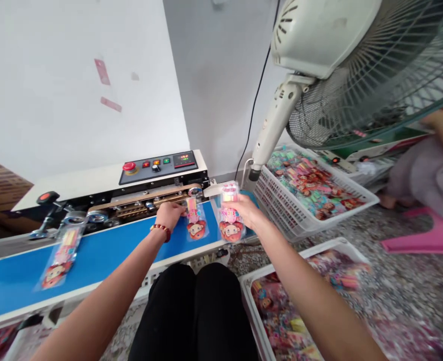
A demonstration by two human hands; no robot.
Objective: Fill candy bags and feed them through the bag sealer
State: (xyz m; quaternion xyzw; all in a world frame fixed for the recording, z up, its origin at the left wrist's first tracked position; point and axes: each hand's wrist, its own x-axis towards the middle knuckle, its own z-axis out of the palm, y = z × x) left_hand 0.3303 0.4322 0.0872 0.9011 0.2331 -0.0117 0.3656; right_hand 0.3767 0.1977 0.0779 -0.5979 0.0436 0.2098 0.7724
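Head view: a pale wall [74, 125] backs your workplace, above a speckled floor [398, 276]. Against the wall stands a cream conveyor band sealer [74, 183], its blue belt [122, 239] running across in front of your knees, probably so both hands reach it while you sit. An electric fan [326, 35] leans in at upper right. The white basket [281, 210] of packets beyond the belt's end and the lower basket [246, 296] by your right leg both sit within easy reach, presumably to spare stretching.

Your right hand [246, 208] is closed, thumb on top, over the upper part of the right packet [232, 229] at the belt's right end; that grip likely keeps it flat. Your left hand [169, 215] is loosely curled, fingertips at the left edge of the middle packet [197, 226], apparently squaring it to the guide; whether they pinch it, I cannot tell. A far-left packet [61, 253] lies slanted on the belt, untouched.
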